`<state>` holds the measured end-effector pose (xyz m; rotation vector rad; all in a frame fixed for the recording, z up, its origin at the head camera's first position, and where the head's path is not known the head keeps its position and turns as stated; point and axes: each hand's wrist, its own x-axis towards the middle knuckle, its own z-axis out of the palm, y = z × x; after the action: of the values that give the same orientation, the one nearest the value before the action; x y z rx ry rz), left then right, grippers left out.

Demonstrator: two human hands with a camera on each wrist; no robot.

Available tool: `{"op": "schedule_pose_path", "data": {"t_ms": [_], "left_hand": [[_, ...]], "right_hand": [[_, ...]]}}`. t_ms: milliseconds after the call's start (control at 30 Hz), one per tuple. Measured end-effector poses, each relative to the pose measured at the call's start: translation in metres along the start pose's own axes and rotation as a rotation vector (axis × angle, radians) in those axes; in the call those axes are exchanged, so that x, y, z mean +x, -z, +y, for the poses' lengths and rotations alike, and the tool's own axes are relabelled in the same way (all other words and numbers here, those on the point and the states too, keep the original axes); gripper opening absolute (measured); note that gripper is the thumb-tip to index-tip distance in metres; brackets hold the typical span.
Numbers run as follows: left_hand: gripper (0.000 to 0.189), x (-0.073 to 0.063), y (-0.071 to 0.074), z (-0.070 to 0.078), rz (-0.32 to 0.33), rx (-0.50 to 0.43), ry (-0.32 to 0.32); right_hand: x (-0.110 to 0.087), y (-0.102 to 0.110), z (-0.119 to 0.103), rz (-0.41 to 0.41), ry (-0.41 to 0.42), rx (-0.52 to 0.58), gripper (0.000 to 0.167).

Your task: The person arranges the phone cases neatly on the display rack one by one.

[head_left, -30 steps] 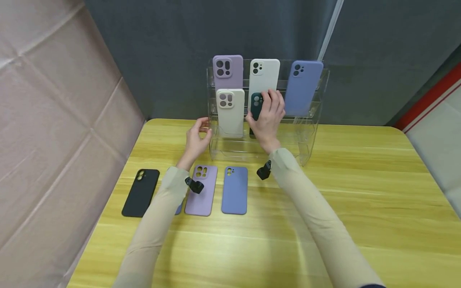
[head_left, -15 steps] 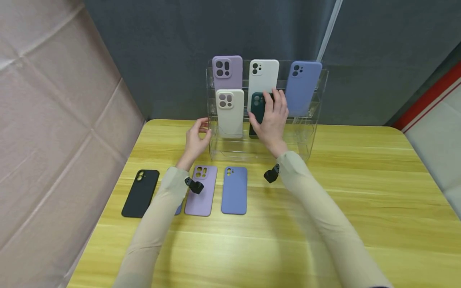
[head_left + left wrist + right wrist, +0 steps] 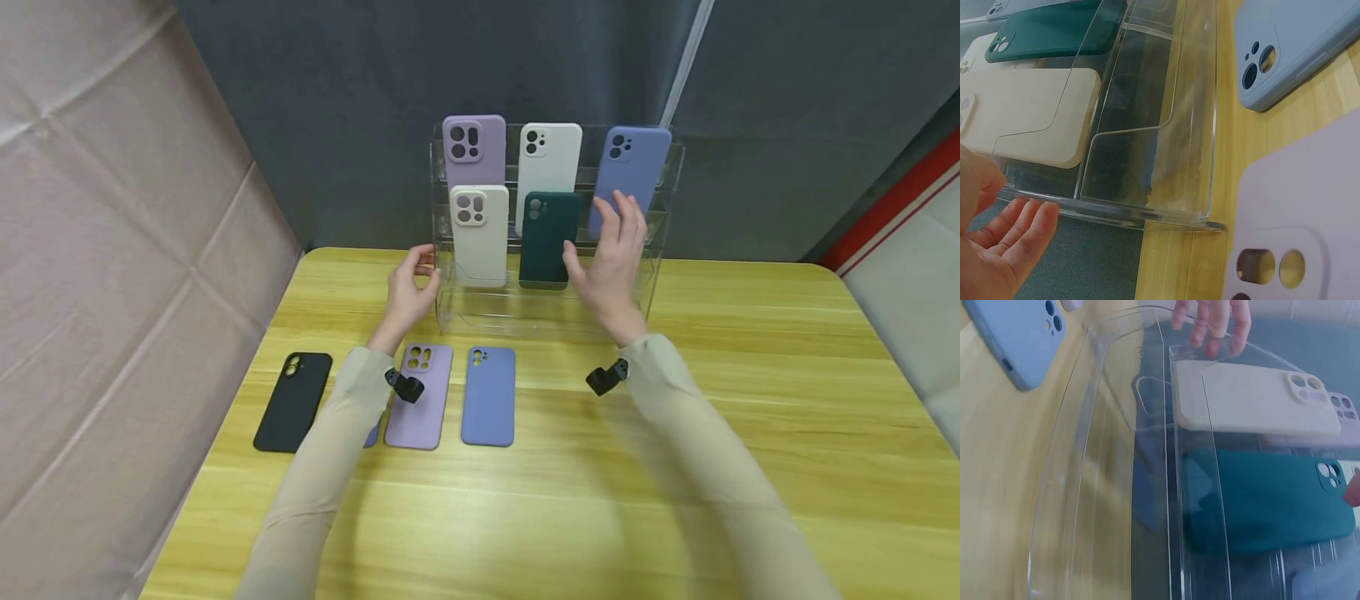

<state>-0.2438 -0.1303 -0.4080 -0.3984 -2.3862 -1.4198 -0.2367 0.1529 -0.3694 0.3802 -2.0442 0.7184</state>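
A dark green phone case [image 3: 550, 242] stands in a lower tier of the clear acrylic display stand [image 3: 517, 321], beside a cream phone case [image 3: 480, 242]. My right hand [image 3: 611, 262] is just right of the green case, fingers spread and holding nothing, in front of the blue-purple phone case [image 3: 633, 162] in a higher tier. At the stand's left side, my left hand [image 3: 408, 287] has its fingertips against the edge of the clear side panel. In the left wrist view, the fingers [image 3: 1029, 228] look fairly straight, with the thumb apart from them.
A lilac case [image 3: 487, 171] and a white case [image 3: 555, 167] stand in the higher tier. On the wooden table [image 3: 750, 375] lie a black case [image 3: 294, 400], a lilac case [image 3: 427, 408] and a blue case [image 3: 488, 400]. My left sleeve mostly covers another blue case [image 3: 372, 437].
My right hand has let go of the green case and moved right, leaving it standing fully visible in the stand. The left hand has stayed at the stand's side.
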Motion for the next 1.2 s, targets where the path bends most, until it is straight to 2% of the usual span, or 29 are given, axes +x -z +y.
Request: {"op": "schedule_pose_path", "data": {"t_ms": [300, 600, 800, 1000, 1200], "left_hand": [[0.035, 0.001, 0.000, 0.000, -0.002, -0.006, 0.006], [0.035, 0.001, 0.000, 0.000, 0.006, -0.007, 0.006], [0.035, 0.001, -0.001, 0.001, 0.006, -0.008, 0.001], [0.034, 0.001, 0.000, 0.001, 0.009, -0.003, -0.003], [0.034, 0.001, -0.001, 0.001, 0.012, -0.006, -0.011]], "right_hand": [[-0.010, 0.023, 0.022, 0.050, -0.041, 0.023, 0.052], [-0.021, 0.042, 0.039, 0.080, -0.156, 0.076, 0.052], [-0.031, 0.051, 0.048, 0.044, -0.257, 0.106, 0.048], [-0.035, 0.057, 0.053, 0.021, -0.376, 0.199, 0.046], [-0.038, 0.062, 0.058, -0.055, -0.489, 0.240, 0.044]]}}
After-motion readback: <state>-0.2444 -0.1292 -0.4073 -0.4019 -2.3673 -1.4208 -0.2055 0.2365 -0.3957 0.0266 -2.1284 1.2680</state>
